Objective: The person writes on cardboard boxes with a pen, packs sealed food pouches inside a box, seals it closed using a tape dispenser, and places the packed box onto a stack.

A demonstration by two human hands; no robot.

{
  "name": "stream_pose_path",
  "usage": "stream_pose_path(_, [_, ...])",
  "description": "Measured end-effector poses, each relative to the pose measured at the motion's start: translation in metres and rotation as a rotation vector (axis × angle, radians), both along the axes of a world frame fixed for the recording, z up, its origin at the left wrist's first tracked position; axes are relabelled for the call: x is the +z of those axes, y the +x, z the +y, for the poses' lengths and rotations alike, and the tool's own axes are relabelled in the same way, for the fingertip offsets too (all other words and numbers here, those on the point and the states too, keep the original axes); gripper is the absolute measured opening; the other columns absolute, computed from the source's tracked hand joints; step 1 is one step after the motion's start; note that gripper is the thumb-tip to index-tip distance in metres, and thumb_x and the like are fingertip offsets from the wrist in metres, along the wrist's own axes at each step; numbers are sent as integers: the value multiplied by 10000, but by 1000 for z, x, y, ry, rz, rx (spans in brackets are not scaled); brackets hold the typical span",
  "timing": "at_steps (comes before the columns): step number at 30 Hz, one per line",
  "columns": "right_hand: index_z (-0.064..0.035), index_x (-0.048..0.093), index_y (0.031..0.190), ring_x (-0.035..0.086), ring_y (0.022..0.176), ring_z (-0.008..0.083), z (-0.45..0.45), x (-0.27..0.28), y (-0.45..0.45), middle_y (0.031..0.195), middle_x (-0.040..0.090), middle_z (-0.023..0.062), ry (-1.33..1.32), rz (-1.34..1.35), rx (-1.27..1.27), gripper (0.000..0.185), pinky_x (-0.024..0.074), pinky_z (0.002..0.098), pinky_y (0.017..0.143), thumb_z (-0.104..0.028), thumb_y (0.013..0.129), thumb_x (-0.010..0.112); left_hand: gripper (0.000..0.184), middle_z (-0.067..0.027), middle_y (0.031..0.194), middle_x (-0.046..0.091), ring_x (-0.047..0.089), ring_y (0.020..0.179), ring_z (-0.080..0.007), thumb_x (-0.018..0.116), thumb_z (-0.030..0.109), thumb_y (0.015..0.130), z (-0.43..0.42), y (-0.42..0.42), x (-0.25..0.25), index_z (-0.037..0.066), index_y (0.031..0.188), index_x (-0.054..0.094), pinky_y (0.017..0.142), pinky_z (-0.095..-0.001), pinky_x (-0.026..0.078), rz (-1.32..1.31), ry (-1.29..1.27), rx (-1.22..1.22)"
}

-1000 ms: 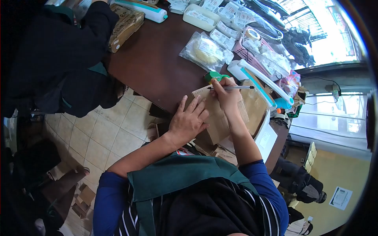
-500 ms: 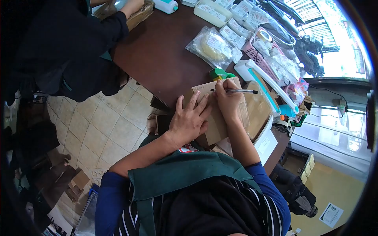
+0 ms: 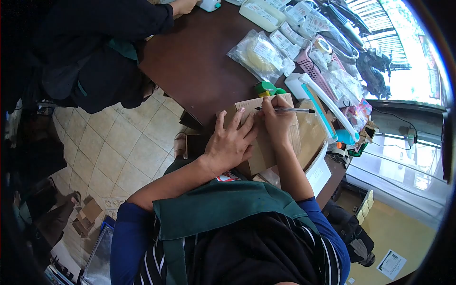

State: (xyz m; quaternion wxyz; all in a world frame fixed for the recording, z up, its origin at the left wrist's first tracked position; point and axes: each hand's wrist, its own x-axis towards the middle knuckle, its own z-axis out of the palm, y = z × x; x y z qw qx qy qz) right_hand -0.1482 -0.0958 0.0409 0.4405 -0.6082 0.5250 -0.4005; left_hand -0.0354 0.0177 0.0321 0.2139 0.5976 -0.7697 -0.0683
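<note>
A small brown cardboard box [image 3: 262,154] sits at the near edge of the table in front of me. My left hand [image 3: 231,142] lies on its left side, fingers spread over the top. My right hand [image 3: 278,118] grips a pen [image 3: 297,110] with a clear barrel and dark tip, the tip pointing left above the box. Any marks under the pen are too small to make out. Just beyond the box is a green and yellow tape dispenser [image 3: 267,89].
Right of the box are a larger carton [image 3: 311,135] and a white and teal sealer [image 3: 332,114]. Beyond lie a plastic-bagged item [image 3: 261,54], a pink basket [image 3: 308,66] and a white tray [image 3: 262,15]. A person in dark clothes [image 3: 109,28] stands at the table's far left.
My hands keep nearly the same pose on the box and pen. At the far left, the other person's arm has shifted right and up. The whole view has moved slightly.
</note>
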Motion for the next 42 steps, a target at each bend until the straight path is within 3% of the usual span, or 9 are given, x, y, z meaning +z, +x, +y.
stream_pose_path(6, [-13, 441, 581, 417, 489, 116, -2, -19, -6, 523, 447, 52, -216, 101, 9, 292, 342, 298, 466, -51, 790, 641, 507, -110, 1374, 420, 337, 1297, -307, 642, 322, 758, -2, 3, 2, 118, 1213, 549, 997, -589, 280, 9, -11, -40])
stream_pose_path(14, [-18, 396, 566, 375, 465, 151, -3, -17, -2, 513, 407, 68, -235, 72, 20, 319, 319, 323, 452, -38, 765, 645, 480, -119, 1381, 417, 367, 1293, -307, 608, 315, 784, -3, 4, 6, 98, 1208, 548, 1005, -584, 275, -27, -14, -46])
stream_pose_path(16, [-27, 426, 562, 426, 488, 45, -5, -14, -3, 518, 465, -10, -364, 146, 80, 325, 331, 242, 447, -43, 810, 635, 478, -119, 1385, 414, 366, 1295, -307, 609, 314, 783, -2, 4, 6, 98, 1205, 549, 1005, -583, 276, -26, -10, -40])
stream_pose_path(29, [-29, 394, 569, 345, 522, 48, -3, -19, -3, 530, 390, -21, -242, 86, 9, 319, 285, 259, 460, -19, 799, 616, 429, -110, 1384, 419, 355, 1299, -293, 641, 328, 766, -2, 5, 5, 122, 1140, 600, 1006, -571, 267, -20, -4, -34])
stream_pose_path(35, [-41, 386, 567, 370, 492, 32, -2, -15, -5, 536, 389, -29, -384, 135, 33, 342, 335, 235, 440, -22, 819, 617, 483, -113, 1330, 454, 384, 1280, -305, 623, 324, 768, -2, 4, 4, 98, 1190, 556, 993, -597, 288, -6, -31, -31])
stream_pose_path(37, [-12, 404, 574, 385, 507, 135, -1, -18, -6, 537, 411, 58, -233, 46, -27, 291, 320, 304, 485, -8, 772, 616, 482, -113, 1327, 456, 381, 1281, -304, 623, 325, 769, -3, 3, 3, 99, 1189, 556, 994, -598, 287, -2, -43, -23])
stream_pose_path(42, [-11, 407, 577, 386, 511, 141, -1, -21, -7, 541, 421, 62, -210, 65, -20, 289, 321, 308, 489, -9, 771, 622, 464, -108, 1354, 438, 355, 1297, -299, 645, 315, 761, -2, 3, 2, 123, 1179, 582, 998, -584, 273, 14, -14, -27])
